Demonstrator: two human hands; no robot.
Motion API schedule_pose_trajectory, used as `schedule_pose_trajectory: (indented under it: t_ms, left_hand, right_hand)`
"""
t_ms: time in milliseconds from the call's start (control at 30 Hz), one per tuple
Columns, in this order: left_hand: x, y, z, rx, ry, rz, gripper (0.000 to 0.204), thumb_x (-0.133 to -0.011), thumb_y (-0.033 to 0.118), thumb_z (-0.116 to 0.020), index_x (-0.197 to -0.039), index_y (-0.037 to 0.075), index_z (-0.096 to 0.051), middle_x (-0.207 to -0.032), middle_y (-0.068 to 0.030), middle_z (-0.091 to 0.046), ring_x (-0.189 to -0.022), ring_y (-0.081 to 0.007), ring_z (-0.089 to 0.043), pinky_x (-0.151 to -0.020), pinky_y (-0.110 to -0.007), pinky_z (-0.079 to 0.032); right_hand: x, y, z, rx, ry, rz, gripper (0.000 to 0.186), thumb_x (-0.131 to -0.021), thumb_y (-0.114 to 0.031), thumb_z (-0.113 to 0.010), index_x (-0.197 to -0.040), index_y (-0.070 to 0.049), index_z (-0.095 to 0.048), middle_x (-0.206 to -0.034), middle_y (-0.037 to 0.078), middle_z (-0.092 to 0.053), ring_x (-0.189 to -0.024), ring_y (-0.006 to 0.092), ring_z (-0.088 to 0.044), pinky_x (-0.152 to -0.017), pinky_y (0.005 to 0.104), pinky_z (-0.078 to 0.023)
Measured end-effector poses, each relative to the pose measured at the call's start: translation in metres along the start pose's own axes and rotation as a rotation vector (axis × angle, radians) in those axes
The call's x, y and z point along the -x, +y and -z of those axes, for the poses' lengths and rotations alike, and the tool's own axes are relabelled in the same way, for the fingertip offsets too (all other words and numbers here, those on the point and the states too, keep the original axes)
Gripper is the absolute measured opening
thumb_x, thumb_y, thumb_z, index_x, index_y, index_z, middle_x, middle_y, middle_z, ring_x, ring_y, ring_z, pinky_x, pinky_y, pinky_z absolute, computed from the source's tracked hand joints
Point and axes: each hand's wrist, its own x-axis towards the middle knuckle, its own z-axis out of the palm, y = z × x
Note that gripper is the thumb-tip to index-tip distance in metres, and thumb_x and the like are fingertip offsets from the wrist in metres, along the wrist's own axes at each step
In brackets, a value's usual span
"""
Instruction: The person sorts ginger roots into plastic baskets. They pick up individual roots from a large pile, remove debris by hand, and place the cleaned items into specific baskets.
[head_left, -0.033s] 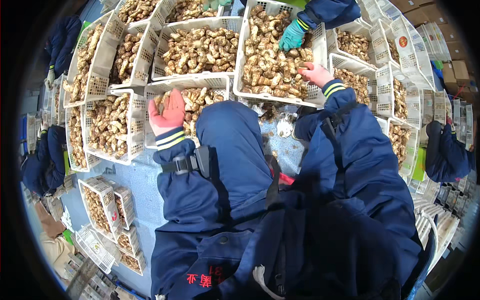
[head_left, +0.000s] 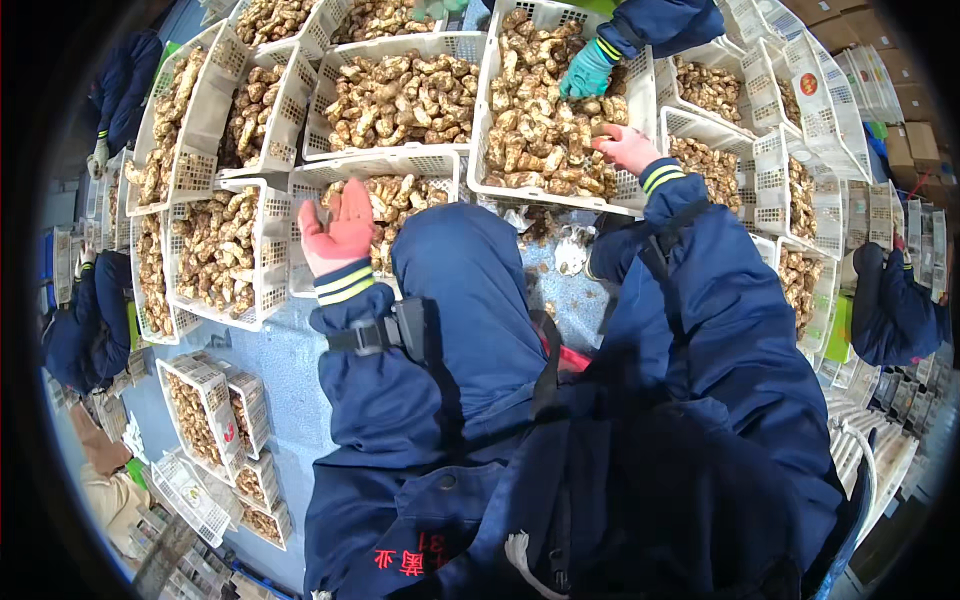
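Note:
My left hand point(head_left: 337, 232), in a pink glove, is open with its palm up and fingers apart. It is over the near-left edge of a white crate point(head_left: 455, 178) of brown-and-cream mushrooms point(head_left: 405, 205), partly hidden by my knee. My right hand point(head_left: 628, 150), also in pink, reaches over the right side of a larger crate point(head_left: 480, 130) heaped with mushrooms point(head_left: 545, 130). Its fingers pinch a mushroom point(head_left: 602, 139), mostly hidden. In that crate, another person's teal-gloved hand point(head_left: 587, 72) rests on the heap.
More mushroom-filled white crates point(head_left: 265, 250) stand left, ahead and right. Smaller crates point(head_left: 232, 430) stand on the blue floor point(head_left: 300, 390) at lower left. White scraps point(head_left: 573, 250) lie between my legs. Other people point(head_left: 90, 315) work at both sides.
A blurred brown piece at my left hand's fingers no longer shows there; the palm is bare. My right hand has moved very slightly left.

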Motion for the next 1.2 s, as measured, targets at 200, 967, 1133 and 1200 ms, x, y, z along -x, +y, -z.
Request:
schedule_pose_trajectory:
  t_ms: [200,967,1133,1200]
  left_hand:
    - [0.036,-0.137,-0.010,-0.175,-0.374,0.242,0.032,-0.085,0.020,-0.049,-0.109,-0.002,-0.049,-0.113,-0.0205,-0.051,-0.107,-0.0297,-0.049,-0.095,-0.041,-0.037]
    - [0.037,-0.189,0.014,-0.818,-0.437,0.171,0.049,-0.086,0.032,-0.051,-0.123,0.004,-0.037,-0.114,-0.0106,-0.048,-0.105,-0.0222,-0.048,-0.087,-0.039,-0.040]
    - [0.064,-0.189,0.005,-0.604,-0.648,0.420,0.038,-0.087,0.035,-0.046,-0.113,0.008,-0.046,-0.099,-0.0049,-0.053,-0.084,-0.0165,-0.054,-0.072,-0.028,-0.046]
    - [0.059,-0.187,0.013,-0.534,-0.710,0.394,0.037,-0.086,0.036,-0.048,-0.108,0.006,-0.049,-0.097,-0.0046,-0.053,-0.090,-0.0166,-0.050,-0.077,-0.031,-0.045]
  right_hand:
    - [-0.050,0.016,-0.055,0.631,0.011,-0.021,0.052,-0.073,-0.045,-0.051,-0.115,-0.014,-0.051,-0.112,0.015,-0.054,-0.105,0.0278,-0.051,-0.089,0.0354,-0.039]
    - [0.052,-0.058,-0.029,-1.393,-0.475,0.053,0.037,-0.090,-0.028,-0.043,-0.108,0.004,-0.046,-0.094,0.018,-0.059,-0.081,0.0254,-0.060,-0.067,0.0317,-0.050]
    - [0.131,-0.085,-0.044,-1.180,-0.482,-0.030,0.045,-0.088,-0.042,-0.040,-0.112,-0.003,-0.046,-0.083,0.015,-0.061,-0.067,0.0171,-0.060,-0.058,0.0241,-0.049]
    - [0.141,-0.087,-0.046,-0.978,-0.362,-0.061,0.052,-0.086,-0.047,-0.043,-0.114,-0.004,-0.046,-0.079,0.013,-0.063,-0.062,0.0159,-0.060,-0.055,0.0227,-0.048]
